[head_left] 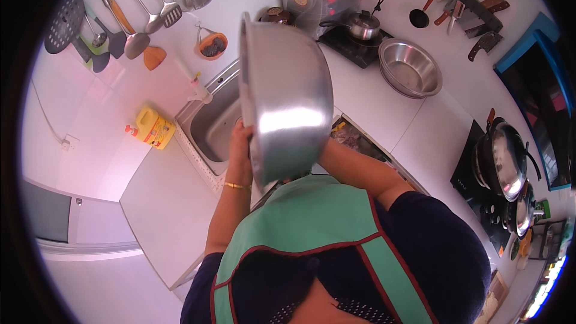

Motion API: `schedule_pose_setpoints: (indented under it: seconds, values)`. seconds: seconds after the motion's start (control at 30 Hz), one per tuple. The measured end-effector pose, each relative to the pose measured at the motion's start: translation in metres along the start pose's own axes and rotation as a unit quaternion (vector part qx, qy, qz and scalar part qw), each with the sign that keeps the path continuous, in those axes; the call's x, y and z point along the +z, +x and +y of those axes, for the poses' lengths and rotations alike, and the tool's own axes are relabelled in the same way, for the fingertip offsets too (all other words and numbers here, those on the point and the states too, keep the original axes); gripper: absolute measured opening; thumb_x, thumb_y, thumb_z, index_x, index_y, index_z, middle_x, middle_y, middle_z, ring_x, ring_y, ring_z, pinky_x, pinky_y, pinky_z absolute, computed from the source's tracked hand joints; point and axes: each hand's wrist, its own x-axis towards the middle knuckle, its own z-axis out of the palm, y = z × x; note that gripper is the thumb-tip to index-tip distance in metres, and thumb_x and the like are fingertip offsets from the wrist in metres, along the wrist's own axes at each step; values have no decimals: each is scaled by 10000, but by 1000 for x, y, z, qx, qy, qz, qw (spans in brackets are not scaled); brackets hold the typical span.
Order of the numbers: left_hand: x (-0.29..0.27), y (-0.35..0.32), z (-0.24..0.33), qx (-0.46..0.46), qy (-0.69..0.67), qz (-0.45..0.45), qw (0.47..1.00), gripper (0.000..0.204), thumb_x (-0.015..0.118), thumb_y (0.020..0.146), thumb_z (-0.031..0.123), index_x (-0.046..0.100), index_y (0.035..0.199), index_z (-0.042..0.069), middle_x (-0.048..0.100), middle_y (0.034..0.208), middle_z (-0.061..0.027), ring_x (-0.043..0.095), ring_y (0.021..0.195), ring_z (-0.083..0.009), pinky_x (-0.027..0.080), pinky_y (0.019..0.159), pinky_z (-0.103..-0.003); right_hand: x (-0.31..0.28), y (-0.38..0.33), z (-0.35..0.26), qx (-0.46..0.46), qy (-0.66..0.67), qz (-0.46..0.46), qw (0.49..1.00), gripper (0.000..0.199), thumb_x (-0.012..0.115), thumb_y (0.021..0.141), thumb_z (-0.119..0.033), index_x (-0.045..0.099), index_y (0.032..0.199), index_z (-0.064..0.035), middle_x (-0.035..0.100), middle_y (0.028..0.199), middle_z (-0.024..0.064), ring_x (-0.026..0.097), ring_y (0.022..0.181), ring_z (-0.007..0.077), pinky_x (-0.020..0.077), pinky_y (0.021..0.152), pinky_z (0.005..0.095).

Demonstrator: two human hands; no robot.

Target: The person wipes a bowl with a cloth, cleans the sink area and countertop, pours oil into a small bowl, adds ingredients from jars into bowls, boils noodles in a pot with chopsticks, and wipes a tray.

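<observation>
A large shiny steel basin (291, 78) is tilted up on its side in front of me, partly over the sink (207, 129). My left hand (241, 139) grips its rim on the left, fingers curled at the edge. From the right, my forearm (360, 171) reaches behind the basin's lower side, so my right hand and its fingers are hidden. The inside of the basin faces left and cannot be seen into. Part of an open drawer or recess (354, 135) with items in it shows beside the right forearm.
Nested steel basins (411, 67) sit on the counter near a small saucepan (363, 25) on a black hob. A lidded wok (507, 156) stands at the right. A yellow bottle (155, 127) is left of the sink; utensils (137, 45) and knives (485, 42) hang on the walls.
</observation>
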Motion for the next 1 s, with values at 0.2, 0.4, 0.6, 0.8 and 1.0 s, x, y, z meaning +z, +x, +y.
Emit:
schedule_pose_setpoints:
  seconds: [0.2,0.4,0.6,0.8,1.0]
  values:
    - [-25,15,31,51,-50,80,994,303,535,768,-32,536,1071,-23,615,939,-90,605,803,-177,503,761,-294,83,-29,-44,-101,-170,127,972,361,468,924,-287,509,1207,-66,555,1182,84,517,1115,227,401,973,384]
    - [21,15,44,33,-107,31,993,289,533,747,-35,555,1033,-6,611,912,-73,587,793,-163,484,696,-275,55,-13,-79,-126,-706,47,695,377,504,899,-292,526,1181,-43,579,1139,100,534,1090,233,399,961,380]
    - [-8,48,63,209,-69,152,964,299,531,742,-28,567,1037,5,606,896,-50,565,786,-146,465,709,-274,21,-80,-54,92,-869,10,487,390,534,882,-284,528,1163,-14,597,1094,115,556,1054,230,416,932,357]
    - [-8,30,63,171,216,142,951,346,509,728,-36,598,1062,-18,611,874,-29,540,794,-99,441,746,-246,114,-15,-58,5,-697,60,715,419,612,832,-295,542,1138,-18,578,1093,146,550,1021,212,426,891,313]
    - [6,23,42,198,140,65,968,422,473,688,-65,580,1095,-36,601,943,-31,531,822,-75,434,742,-206,22,15,-10,-157,-940,21,303,448,591,802,-223,515,1236,-148,443,1296,152,420,1223,288,358,1003,403]
